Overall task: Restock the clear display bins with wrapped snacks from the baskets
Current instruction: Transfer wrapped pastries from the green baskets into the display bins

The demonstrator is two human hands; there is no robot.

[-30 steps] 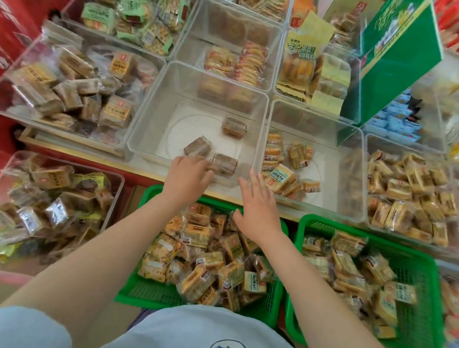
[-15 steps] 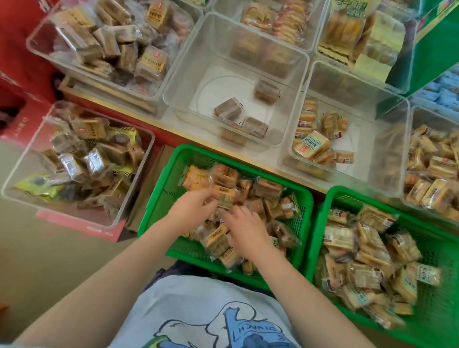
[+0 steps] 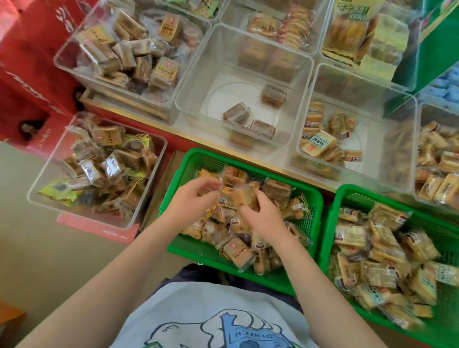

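Both my hands are over the left green basket [image 3: 181, 173], which is full of wrapped snack cakes. My right hand [image 3: 260, 216] grips one wrapped cake [image 3: 244, 195] lifted above the pile. My left hand [image 3: 194, 198] has its fingers curled around wrapped snacks [image 3: 216, 189] at the pile's top left. Straight beyond the basket stands a clear display bin [image 3: 197, 71] holding only three brown wrapped cakes [image 3: 236, 113]. A second clear bin [image 3: 364, 88] to its right holds a few yellow wrapped snacks.
A second green basket [image 3: 455, 312] of wrapped snacks sits at the right. Fuller clear bins stand at back left [image 3: 68, 51], lower left [image 3: 36, 187] and far right [image 3: 424, 114]. Red cartons [image 3: 22, 58] are stacked at left, a green box [image 3: 449, 39] at upper right.
My hands came back from the near-empty clear bin's front edge down into the left green basket. They closed on wrapped snacks, and the right hand has lifted one cake.
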